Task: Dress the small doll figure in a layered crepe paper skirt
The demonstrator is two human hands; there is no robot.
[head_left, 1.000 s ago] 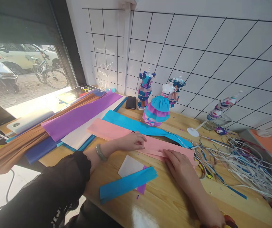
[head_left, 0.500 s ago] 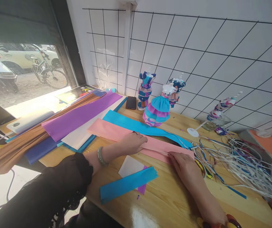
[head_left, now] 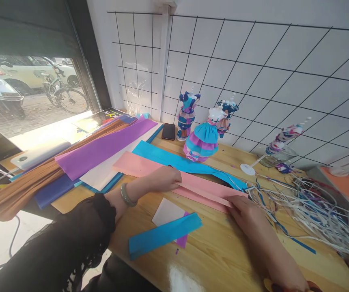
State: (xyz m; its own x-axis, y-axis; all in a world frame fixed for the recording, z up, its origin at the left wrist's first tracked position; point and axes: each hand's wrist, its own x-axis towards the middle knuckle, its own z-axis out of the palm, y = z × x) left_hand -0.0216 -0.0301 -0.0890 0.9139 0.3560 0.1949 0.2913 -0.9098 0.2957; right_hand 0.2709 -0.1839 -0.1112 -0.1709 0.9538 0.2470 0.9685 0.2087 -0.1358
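My left hand (head_left: 166,179) and my right hand (head_left: 247,213) are both closed, each pinching one end of a narrow pale pink paper strip (head_left: 204,194). Between them the strip is stretched nearly straight, lying over a broad pink crepe paper sheet (head_left: 141,165) on the table. I cannot tell whether it is a folded edge of that sheet or a separate piece. Behind the pink sheet runs a long blue crepe paper strip (head_left: 165,156). Closer to me, a shorter blue paper piece (head_left: 164,237) overlaps a white paper piece (head_left: 166,212) and a scrap of purple.
Purple paper (head_left: 107,148) and brown paper (head_left: 49,174) are stacked left. Small dress forms, one in a tiered paper skirt (head_left: 203,140), stand behind near a phone (head_left: 168,132). Tangled strips (head_left: 323,215) lie right, beside a tilted stand (head_left: 249,169).
My left hand has shifted slightly left, and my right hand has moved right and a little nearer. More of the pale pink strip shows between them.
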